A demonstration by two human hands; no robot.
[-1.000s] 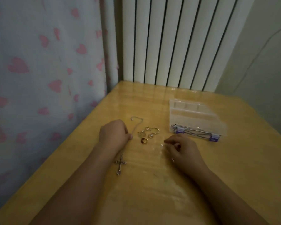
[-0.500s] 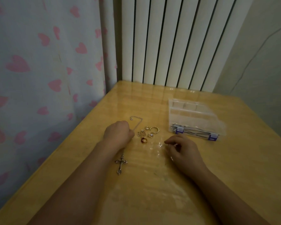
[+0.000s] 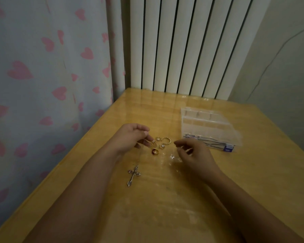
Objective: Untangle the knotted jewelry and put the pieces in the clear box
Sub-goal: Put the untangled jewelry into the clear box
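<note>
Your left hand [image 3: 130,137] pinches the chain [image 3: 140,155], cross [image 3: 133,175] below it; right hand [image 3: 193,155] loosely curled, holding nothing I can tell, beside the rings [image 3: 161,143].

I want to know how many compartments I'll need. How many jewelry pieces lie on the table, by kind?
Cross pendant on a thin chain: 1
Red-stone ring: 1
Twisted gold ring: 1
Other small rings or charms, too blurred to count surely: about 3
Total: about 6
</note>
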